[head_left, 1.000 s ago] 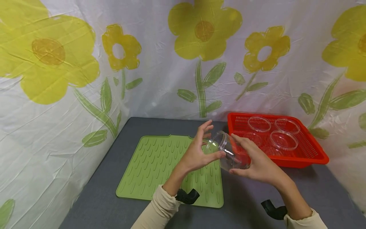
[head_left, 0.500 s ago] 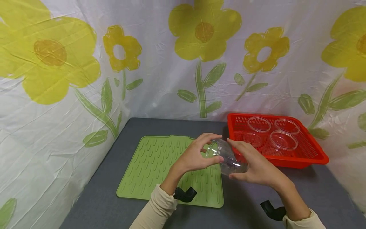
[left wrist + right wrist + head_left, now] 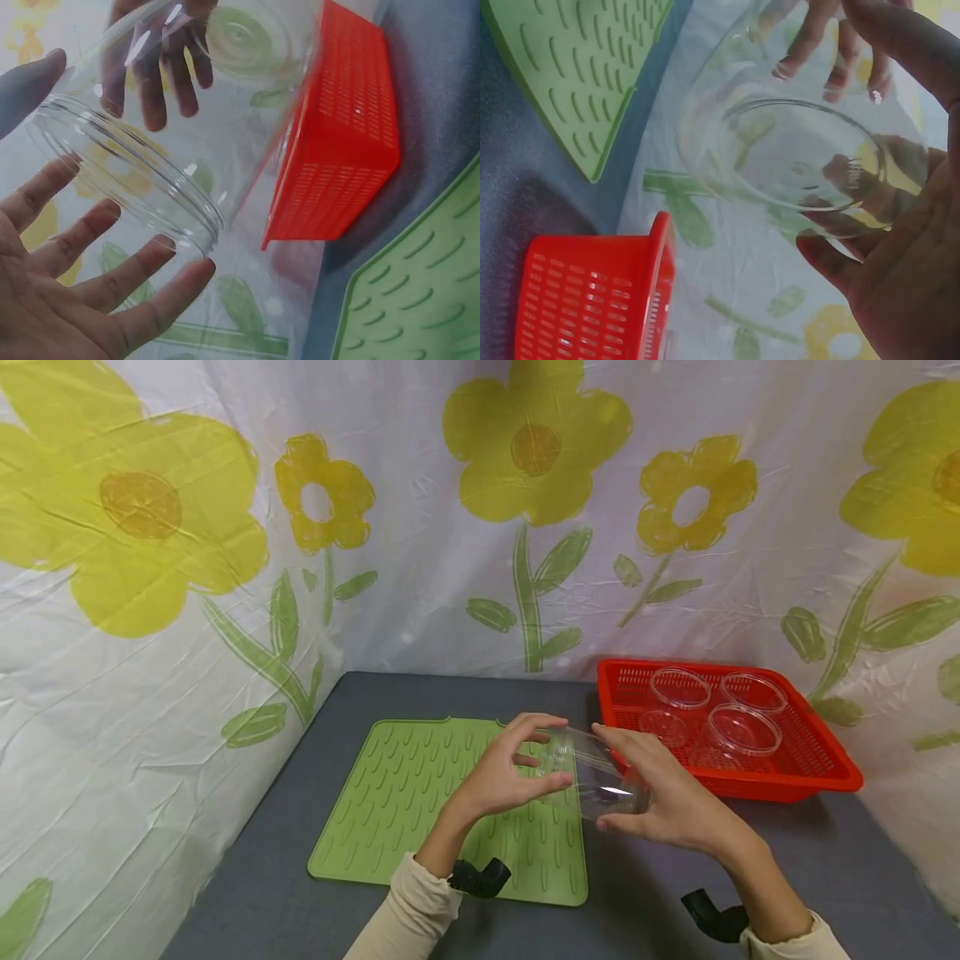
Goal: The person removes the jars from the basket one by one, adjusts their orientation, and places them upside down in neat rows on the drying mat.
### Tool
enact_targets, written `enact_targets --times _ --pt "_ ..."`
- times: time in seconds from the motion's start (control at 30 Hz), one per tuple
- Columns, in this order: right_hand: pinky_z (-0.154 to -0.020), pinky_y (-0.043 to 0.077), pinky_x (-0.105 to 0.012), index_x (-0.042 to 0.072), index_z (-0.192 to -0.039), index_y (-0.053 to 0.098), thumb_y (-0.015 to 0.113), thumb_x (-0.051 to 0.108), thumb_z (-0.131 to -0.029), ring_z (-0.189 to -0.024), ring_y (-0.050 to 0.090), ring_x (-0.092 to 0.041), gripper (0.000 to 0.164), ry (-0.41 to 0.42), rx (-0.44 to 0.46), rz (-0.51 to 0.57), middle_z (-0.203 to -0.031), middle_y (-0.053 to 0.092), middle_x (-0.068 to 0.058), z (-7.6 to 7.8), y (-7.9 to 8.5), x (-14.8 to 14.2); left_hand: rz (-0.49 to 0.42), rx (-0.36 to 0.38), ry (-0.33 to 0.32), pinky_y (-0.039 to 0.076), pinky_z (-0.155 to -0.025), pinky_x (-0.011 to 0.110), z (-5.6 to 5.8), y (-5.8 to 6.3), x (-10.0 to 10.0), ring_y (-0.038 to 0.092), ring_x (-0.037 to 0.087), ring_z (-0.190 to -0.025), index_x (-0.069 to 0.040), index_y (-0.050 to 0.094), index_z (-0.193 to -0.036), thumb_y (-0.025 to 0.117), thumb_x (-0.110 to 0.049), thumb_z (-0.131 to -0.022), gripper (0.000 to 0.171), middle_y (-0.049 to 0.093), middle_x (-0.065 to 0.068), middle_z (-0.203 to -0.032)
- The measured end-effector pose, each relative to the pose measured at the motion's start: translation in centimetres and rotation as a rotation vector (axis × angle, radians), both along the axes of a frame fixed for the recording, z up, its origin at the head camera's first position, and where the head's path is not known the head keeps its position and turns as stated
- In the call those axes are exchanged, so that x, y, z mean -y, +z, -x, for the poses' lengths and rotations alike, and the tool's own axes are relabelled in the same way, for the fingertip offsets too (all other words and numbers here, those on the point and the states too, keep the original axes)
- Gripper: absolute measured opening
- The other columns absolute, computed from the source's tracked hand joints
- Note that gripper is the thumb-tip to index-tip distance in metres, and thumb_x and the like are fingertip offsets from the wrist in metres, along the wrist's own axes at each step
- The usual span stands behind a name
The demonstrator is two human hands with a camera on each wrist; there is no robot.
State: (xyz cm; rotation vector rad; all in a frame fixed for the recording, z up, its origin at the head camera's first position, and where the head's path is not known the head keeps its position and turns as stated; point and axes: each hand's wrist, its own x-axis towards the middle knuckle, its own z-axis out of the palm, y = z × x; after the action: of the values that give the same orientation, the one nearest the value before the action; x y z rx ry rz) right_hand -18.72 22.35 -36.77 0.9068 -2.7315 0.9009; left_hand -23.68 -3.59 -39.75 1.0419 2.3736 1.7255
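I've clear jar (image 3: 594,781) tilted in midair over rt edge of green mat (image 3: 405,802), left of red basket (image 3: 772,785): L hand (image 3: 497,777) grips threaded mouth, R hand (image 3: 667,793) wraps base. Poss. drop onto desk (image 3: 630,902), I'd guess, if grip slips on smooth wall.

A clear, colourless, wide-mouthed jar (image 3: 592,772) with smooth, glossy round walls is held in the air, lying nearly on its side, above the right edge of the green ridged mat (image 3: 390,802) and the dark tabletop (image 3: 637,902) beside it. Its neck (image 3: 127,161), ringed with several raised bands, points towards the left hand (image 3: 504,778), whose spread thumb and fingers curve about the mouth end, while the slightly lower base end sits between the thumb and fingers of the right hand (image 3: 667,789). The round base (image 3: 802,154) bears small raised marks, too faint to read.
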Motion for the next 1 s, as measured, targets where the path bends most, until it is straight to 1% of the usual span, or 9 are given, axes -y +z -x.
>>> enact_targets --times 0.1,0.17,0.23,0.33,0.43,0.53,0.67,0.83,1.0 --pt "-0.088 0.057 -0.053 0.028 -0.161 0.03 0.092 0.041 -0.072 -0.12 0.048 -0.024 0.109 -0.001 -0.003 0.026 -0.155 0.043 -0.007 -0.1 0.1 -0.1 -0.039 -0.009 -0.008 0.056 -0.097 0.034 0.0 -0.2 0.3 0.054 0.02 -0.13 -0.034 0.052 -0.144 0.079 -0.035 -0.089 0.061 0.05 -0.007 -0.146" --pt "-0.094 0.052 -0.064 0.028 -0.161 0.03 0.092 0.042 -0.072 -0.129 0.043 -0.027 0.11 -0.003 -0.008 0.045 -0.157 0.042 -0.009 -0.1 0.0 -0.1 -0.061 -0.011 -0.008 0.057 -0.097 0.035 -0.1 -0.4 0.5 0.054 0.021 -0.131 -0.033 0.052 -0.144 0.079 -0.037 -0.089 0.061 0.05 -0.006 -0.146" --pt "-0.096 0.048 -0.071 0.029 -0.161 0.029 0.093 0.042 -0.071 -0.135 0.04 -0.031 0.111 -0.016 -0.002 0.062 -0.157 0.041 -0.01 -0.1 -0.1 -0.2 -0.085 -0.012 -0.007 0.057 -0.097 0.035 -0.1 -0.5 0.6 0.054 0.023 -0.131 -0.031 0.053 -0.144 0.079 -0.035 -0.089 0.061 0.051 -0.004 -0.147" --pt "-0.096 0.046 -0.075 0.028 -0.162 0.026 0.093 0.041 -0.071 -0.138 0.038 -0.034 0.114 -0.044 0.011 0.09 -0.158 0.038 -0.012 -0.2 -0.2 -0.3 -0.124 -0.011 0.001 0.057 -0.096 0.036 -0.2 -0.6 0.9 0.054 0.026 -0.131 -0.027 0.053 -0.144 0.079 -0.029 -0.089 0.061 0.051 0.0 -0.148" --pt "-0.097 0.044 -0.076 0.028 -0.163 0.023 0.093 0.041 -0.071 -0.137 0.039 -0.035 0.116 -0.074 0.021 0.107 -0.159 0.036 -0.013 -0.2 -0.3 -0.4 -0.18 -0.014 -0.013 0.058 -0.096 0.037 -0.3 -0.8 1.1 0.054 0.032 -0.132 -0.021 0.051 -0.146 0.077 -0.023 -0.091 0.061 0.049 0.007 -0.15" --pt "-0.1 0.039 -0.078 0.029 -0.163 0.021 0.093 0.039 -0.071 -0.14 0.038 -0.036 0.117 -0.091 0.028 0.126 -0.161 0.034 -0.012 -0.2 -0.4 -0.4 -0.239 -0.009 -0.041 0.059 -0.096 0.037 -0.3 -1.0 1.4 0.051 0.038 -0.134 -0.016 0.048 -0.147 0.076 -0.025 -0.093 0.061 0.046 0.011 -0.153" --pt "-0.105 0.039 -0.074 0.028 -0.162 0.021 0.094 0.033 -0.071 -0.14 0.04 -0.037 0.116 -0.083 0.02 0.174 -0.16 0.036 -0.01 -0.2 -0.6 -0.4 -0.295 0.006 -0.071 0.058 -0.098 0.036 -0.4 -1.2 1.6 0.047 0.042 -0.138 -0.013 0.046 -0.148 0.074 -0.033 -0.094 0.064 0.042 0.011 -0.156" --pt "-0.103 0.05 -0.052 0.028 -0.16 0.026 0.093 0.029 -0.073 -0.132 0.049 -0.026 0.11 -0.081 -0.033 0.184 -0.155 0.044 -0.004 -0.1 -0.7 -0.3 -0.326 0.026 -0.083 0.057 -0.099 0.034 -0.5 -1.4 1.6 0.045 0.041 -0.14 -0.012 0.045 -0.148 0.073 -0.033 -0.095 0.063 0.04 0.01 -0.158" --pt "-0.1 0.054 -0.039 0.027 -0.157 0.032 0.093 0.029 -0.074 -0.125 0.052 -0.021 0.104 -0.089 -0.061 0.173 -0.15 0.048 -0.002 -0.1 -0.5 -0.2 -0.338 0.045 -0.088 0.057 -0.099 0.034 -0.5 -1.8 1.6 0.044 0.04 -0.141 -0.012 0.045 -0.149 0.072 -0.03 -0.096 0.062 0.039 0.009 -0.159"
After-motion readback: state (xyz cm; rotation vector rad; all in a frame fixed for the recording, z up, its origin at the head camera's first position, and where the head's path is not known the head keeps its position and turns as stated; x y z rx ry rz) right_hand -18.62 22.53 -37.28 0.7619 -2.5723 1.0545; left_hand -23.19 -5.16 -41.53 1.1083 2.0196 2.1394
